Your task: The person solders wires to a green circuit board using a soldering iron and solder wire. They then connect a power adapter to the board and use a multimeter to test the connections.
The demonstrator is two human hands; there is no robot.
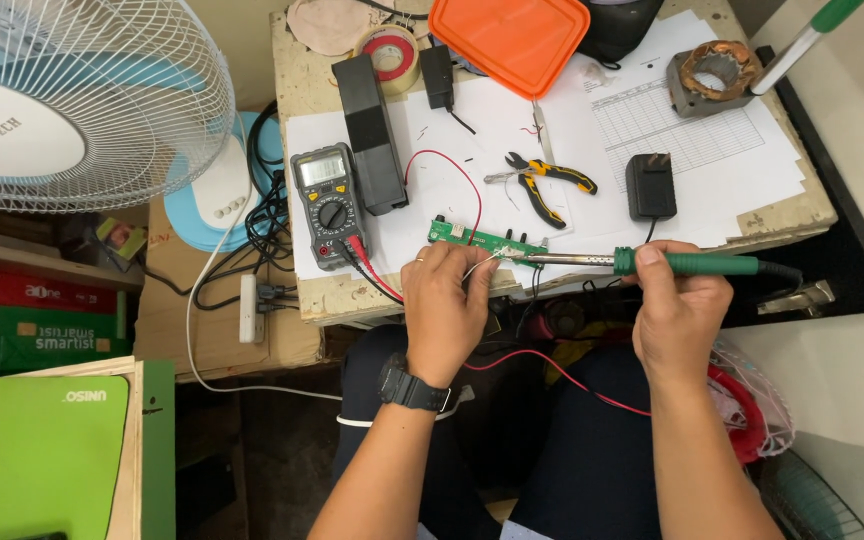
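Note:
A narrow green circuit board [477, 240] lies at the front edge of the paper-covered table [347, 300]. My left hand [445, 308], with a black watch on its wrist, pinches a thin strand of solder wire [479, 264] and feeds it to the board's right end. My right hand [674, 312] grips a soldering iron [652, 263] by its green handle, the metal tip lying level and touching the board where the wire ends. Red and black leads run from the board area to a grey multimeter [327, 205] on the left.
Yellow-handled pliers [547, 183], a black plug adapter [650, 186], a black box [372, 132], a tape roll [392, 55], an orange lid [509, 40] and a motor stator [714, 76] lie on the table. A white fan [72, 100] and a power strip [249, 308] stand left.

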